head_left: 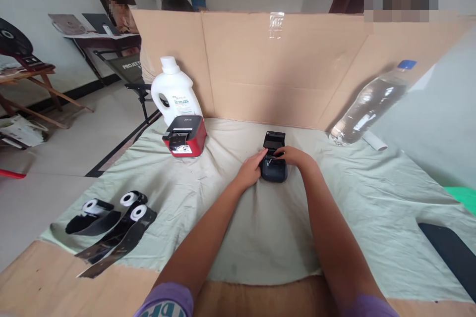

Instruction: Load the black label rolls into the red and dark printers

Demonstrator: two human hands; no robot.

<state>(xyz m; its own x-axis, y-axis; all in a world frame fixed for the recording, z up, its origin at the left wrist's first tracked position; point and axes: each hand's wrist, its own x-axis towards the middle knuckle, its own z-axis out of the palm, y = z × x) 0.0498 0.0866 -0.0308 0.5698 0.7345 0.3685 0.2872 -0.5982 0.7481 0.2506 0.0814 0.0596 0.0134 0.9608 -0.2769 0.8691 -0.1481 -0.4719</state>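
Note:
A small black portable label printer (274, 172) sits in the middle of the cloth with its lid (275, 137) raised. My left hand (251, 169) grips the printer's left side, thumb and fingers closed against its edge. Over the opened compartment, my right hand (293, 155) reaches in from the right with its fingers bent together. Whatever those fingertips pinch inside is too small to make out.
A red and black label printer (188, 136) stands at left, before a white detergent bottle (176, 90). Several rolls of black label strip (128, 218) lie front left. A tilted clear bottle (372, 104) leans at right, near a phone (449, 252). Cardboard (267, 69) walls the back.

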